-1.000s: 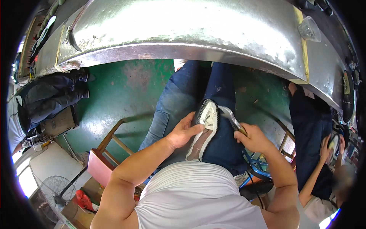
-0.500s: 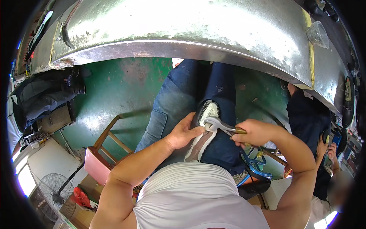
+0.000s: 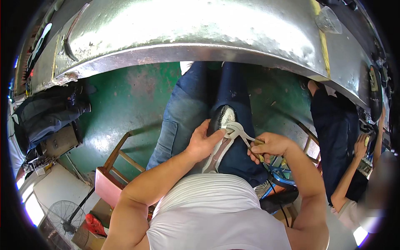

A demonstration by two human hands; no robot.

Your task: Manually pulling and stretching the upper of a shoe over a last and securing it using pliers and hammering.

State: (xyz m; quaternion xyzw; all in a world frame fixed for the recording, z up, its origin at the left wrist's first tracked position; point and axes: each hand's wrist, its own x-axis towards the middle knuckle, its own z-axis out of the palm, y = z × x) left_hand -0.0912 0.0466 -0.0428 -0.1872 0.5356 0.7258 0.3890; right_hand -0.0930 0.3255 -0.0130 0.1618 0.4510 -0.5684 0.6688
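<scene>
A shoe upper [image 3: 216, 157], sole side up, lies lengthwise across my lap. It has a stitched pale edge, a dark side and a brown strip along its middle. My left hand [image 3: 202, 143] grips its left side, the thumb resting on the underside near the pincer jaws. In my right hand [image 3: 270, 146] is a pair of metal pincers [image 3: 236, 130], its handles spread apart between my fingers. The jaws are at the shoe's forward half, close to my left thumb. Whether they pinch any material is hidden.
A metal-topped bench [image 3: 187, 52] runs across in front of my knees, with a clear plastic cup [image 3: 328, 21] at its right. Wooden stool legs [image 3: 118, 152] and a fan [image 3: 66, 221] are at left. A co-worker's hand [image 3: 361, 146] is at right.
The pincers have turned and their handles have spread. My right hand has shifted a little left, while my left hand stays on the shoe. The co-worker at right has moved an arm.
</scene>
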